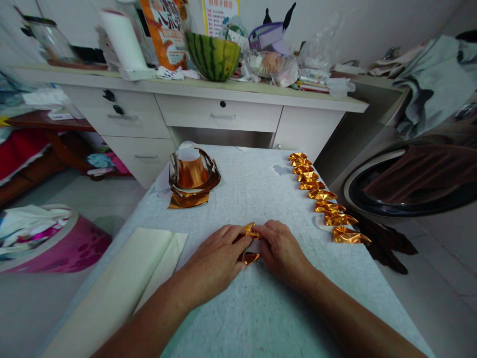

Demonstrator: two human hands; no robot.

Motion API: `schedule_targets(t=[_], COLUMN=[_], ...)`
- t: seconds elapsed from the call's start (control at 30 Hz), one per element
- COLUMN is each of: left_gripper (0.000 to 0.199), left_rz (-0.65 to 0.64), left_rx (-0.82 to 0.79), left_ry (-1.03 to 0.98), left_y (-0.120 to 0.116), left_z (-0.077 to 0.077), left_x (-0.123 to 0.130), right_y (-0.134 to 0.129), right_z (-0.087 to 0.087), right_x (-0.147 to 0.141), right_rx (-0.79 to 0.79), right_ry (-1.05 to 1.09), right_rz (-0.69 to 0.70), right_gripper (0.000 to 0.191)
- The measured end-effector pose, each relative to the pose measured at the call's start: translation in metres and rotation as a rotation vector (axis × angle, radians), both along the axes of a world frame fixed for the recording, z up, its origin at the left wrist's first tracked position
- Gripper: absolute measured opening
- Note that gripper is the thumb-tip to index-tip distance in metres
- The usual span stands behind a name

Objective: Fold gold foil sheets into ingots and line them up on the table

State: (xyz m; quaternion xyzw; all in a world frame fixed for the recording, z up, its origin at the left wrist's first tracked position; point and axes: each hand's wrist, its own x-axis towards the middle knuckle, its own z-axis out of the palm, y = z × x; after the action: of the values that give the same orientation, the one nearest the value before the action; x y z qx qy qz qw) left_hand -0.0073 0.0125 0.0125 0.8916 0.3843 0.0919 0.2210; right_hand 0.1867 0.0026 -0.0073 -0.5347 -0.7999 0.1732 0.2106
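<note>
Both hands meet over the middle of the table, fingers closed on one small piece of gold foil paper. My left hand pinches its left side, covering part of it. At its upper right edge my right hand has its fingertips pressed on the foil. The piece looks bent or folded, with a gap in its middle. A curled stack of gold foil paper sheets lies at the far left of the table. Along the right edge runs a row of several folded gold foil pieces.
A pale folded sheet lies on the table's left side. Behind the table stands a white cabinet bearing half a watermelon and an orange bag. A pink bin is at left, a washing machine at right.
</note>
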Motion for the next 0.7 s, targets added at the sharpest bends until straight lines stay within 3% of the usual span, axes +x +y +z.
schedule_targets(t=[0.7], left_gripper=[0.05], left_rz=[0.016], left_rx=[0.014], left_ry=[-0.005], left_y=[0.0006], left_z=[-0.0035], left_x=[-0.0011], right_y=[0.0026], right_z=[0.0021], right_x=[0.0016], right_rx=[-0.005], right_ry=[-0.055], right_rz=[-0.002], right_gripper=[0.032])
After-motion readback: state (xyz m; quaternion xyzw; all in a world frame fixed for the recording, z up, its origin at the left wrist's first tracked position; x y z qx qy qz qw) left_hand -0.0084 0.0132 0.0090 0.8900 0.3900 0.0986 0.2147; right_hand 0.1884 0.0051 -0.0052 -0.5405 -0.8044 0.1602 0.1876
